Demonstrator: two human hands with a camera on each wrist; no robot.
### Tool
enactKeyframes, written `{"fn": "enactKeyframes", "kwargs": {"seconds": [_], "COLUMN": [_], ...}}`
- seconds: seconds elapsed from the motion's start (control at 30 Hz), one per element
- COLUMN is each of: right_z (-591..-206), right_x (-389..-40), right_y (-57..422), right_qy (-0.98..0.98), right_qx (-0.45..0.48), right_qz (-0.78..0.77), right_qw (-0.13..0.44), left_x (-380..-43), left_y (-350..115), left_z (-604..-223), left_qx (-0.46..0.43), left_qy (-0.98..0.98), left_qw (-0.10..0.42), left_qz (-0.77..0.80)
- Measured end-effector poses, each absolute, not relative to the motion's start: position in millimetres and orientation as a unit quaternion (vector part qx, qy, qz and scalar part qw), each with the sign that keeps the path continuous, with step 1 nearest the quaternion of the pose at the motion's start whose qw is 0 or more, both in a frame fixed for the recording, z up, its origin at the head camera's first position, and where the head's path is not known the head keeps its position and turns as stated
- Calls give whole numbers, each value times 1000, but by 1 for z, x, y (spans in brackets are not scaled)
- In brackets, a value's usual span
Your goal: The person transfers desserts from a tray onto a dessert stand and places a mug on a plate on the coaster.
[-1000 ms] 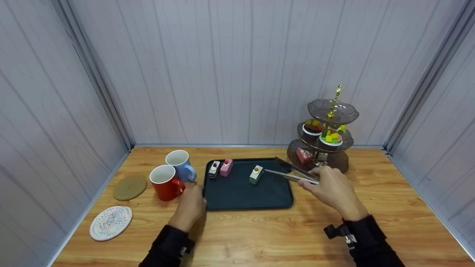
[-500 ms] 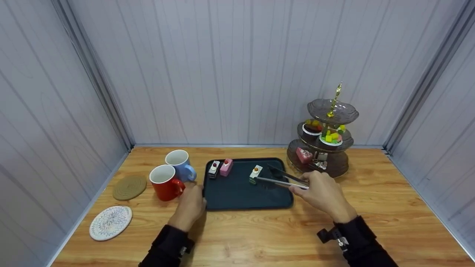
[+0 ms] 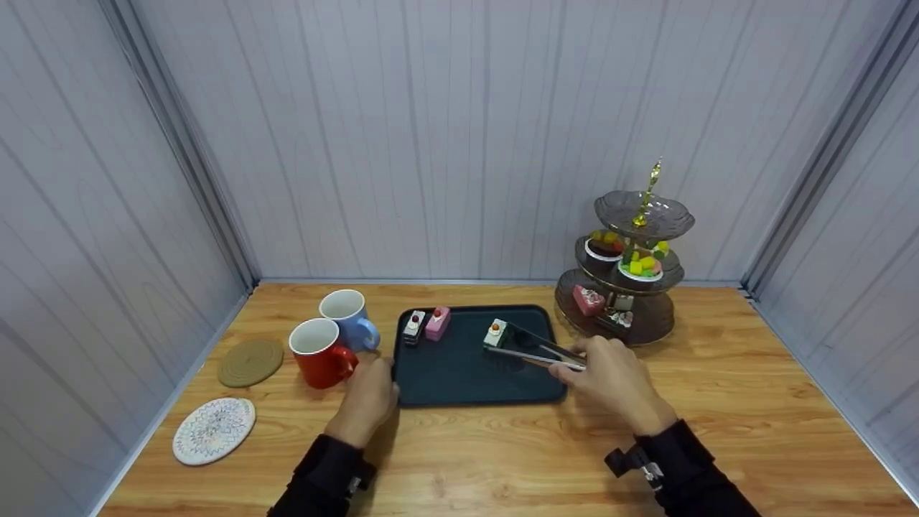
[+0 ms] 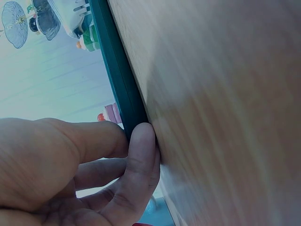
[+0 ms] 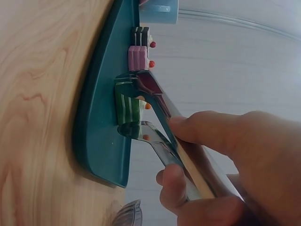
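Observation:
My left hand (image 3: 371,393) pinches the left rim of a dark green tray (image 3: 459,380); in the left wrist view thumb and fingers lie on either side of the tray edge (image 4: 117,61). Metal tongs (image 3: 535,357) are gripped in my right hand (image 3: 616,379). Their two tips stand on either side of a green cake slice (image 5: 127,109) with white topping and an orange ball, which sits upright on the tray. Left of it on the tray stand a pink cake slice (image 3: 438,324) and a dark cake slice (image 3: 414,328).
A red mug (image 3: 319,359) and a light blue mug (image 3: 348,316) stand close to my left hand. A tan coaster (image 3: 251,363) and a white patterned coaster (image 3: 214,432) lie farther left. Back right, a three-tier stand (image 3: 650,319) bears small cakes and cups.
My right hand has moved left with the tongs, bringing their tips from beside the green cake slice to around it. My left hand stays at the tray rim.

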State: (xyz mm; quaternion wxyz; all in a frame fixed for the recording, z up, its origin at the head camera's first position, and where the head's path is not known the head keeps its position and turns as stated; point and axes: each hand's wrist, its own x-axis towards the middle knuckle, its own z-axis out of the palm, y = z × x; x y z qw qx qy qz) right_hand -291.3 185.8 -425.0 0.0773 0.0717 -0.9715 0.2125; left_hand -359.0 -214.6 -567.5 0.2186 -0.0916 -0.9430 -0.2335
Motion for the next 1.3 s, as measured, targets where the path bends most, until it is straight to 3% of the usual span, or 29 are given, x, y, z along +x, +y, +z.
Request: {"fn": "enactKeyframes", "kwargs": {"seconds": [0.53,0.83,1.3], "right_z": [-438,-445,-440], "right_x": [-295,-296,-294], "right_y": [175,174,178], "right_qy": [-969,-969,-971], "right_qx": [69,75,54], "right_qz": [215,201,189], "right_qw": [99,121,132], "left_x": [-357,-357,-356], "left_y": [-214,-215,-215], "left_z": [-560,-566,-566], "left_qx": [-87,-103,-90], "left_qy": [-948,-941,-945], "left_qw": [193,243,217], "left_qz": [-238,-212,-227]}}
